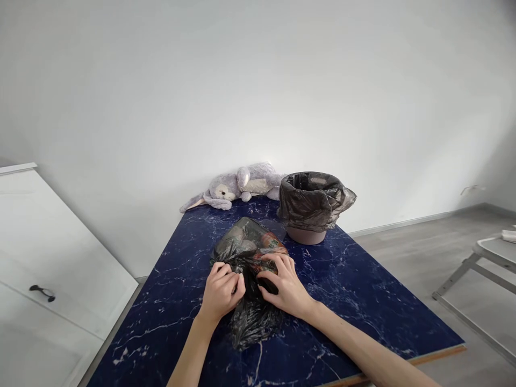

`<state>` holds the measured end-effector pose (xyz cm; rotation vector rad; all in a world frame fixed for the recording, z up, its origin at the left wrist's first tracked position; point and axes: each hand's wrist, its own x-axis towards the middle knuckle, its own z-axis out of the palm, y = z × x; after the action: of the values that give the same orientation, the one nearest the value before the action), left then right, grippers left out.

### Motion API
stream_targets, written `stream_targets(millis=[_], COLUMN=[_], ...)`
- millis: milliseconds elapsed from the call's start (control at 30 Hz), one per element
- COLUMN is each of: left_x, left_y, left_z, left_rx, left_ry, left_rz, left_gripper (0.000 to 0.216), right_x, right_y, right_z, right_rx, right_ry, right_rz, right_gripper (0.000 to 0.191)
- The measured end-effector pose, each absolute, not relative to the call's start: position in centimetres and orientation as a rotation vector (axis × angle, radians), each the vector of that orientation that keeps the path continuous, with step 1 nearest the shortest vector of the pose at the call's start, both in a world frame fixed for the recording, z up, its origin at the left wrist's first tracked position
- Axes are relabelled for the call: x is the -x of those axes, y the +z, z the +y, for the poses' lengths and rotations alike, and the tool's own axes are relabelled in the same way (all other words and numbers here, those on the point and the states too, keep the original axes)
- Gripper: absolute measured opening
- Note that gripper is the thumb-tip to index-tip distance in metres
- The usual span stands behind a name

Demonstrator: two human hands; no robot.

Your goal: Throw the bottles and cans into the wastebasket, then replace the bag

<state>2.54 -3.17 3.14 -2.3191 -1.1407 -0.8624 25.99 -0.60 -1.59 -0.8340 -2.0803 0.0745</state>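
Note:
A filled black plastic bag (pixel 258 328) lies on the blue marbled table (pixel 161 322), its gathered neck pointing toward me. Through the thin film some rounded pale and orange-red items show, too veiled to name. My left hand (pixel 223 290) is closed on the left side of the bag's neck, fingers curled in. On the right side, my right hand (pixel 284 285) bends its fingers and thumb around the crumpled plastic. Parts of the neck are hidden behind the fingers.
A small bin (pixel 306 236) lined with a black bag stands at the table's right rear. Against the wall lies a grey plush bunny (pixel 226 188). A white cabinet (pixel 52 258) is at the left, and a folding chair (pixel 475 258) stands on the floor at the right.

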Motion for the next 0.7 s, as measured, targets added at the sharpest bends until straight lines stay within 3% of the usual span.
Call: stream_targets(millis=[167, 367, 700], left_x=[-1.7, -1.3, 0.0], left_y=[2.8, 2.1, 0.1], left_z=[-2.5, -1.9, -0.7], left_rx=[2.196, 2.029, 1.889], left_ry=[-0.865, -0.861, -0.826], left_rz=[-1.291, -1.496, -1.675], left_gripper=[0.043, 0.02, 0.056], right_x=[-26.2, -26.1, -26.2], right_y=[-2.9, -4.2, -4.7], right_z=[0.3, 1.0, 1.4], right_rx=[1.013, 1.139, 1.209], right_ry=[0.0, -0.03, -0.027], right_rz=[-2.061, -2.013, -1.937], right_gripper=[0.052, 0.077, 0.085])
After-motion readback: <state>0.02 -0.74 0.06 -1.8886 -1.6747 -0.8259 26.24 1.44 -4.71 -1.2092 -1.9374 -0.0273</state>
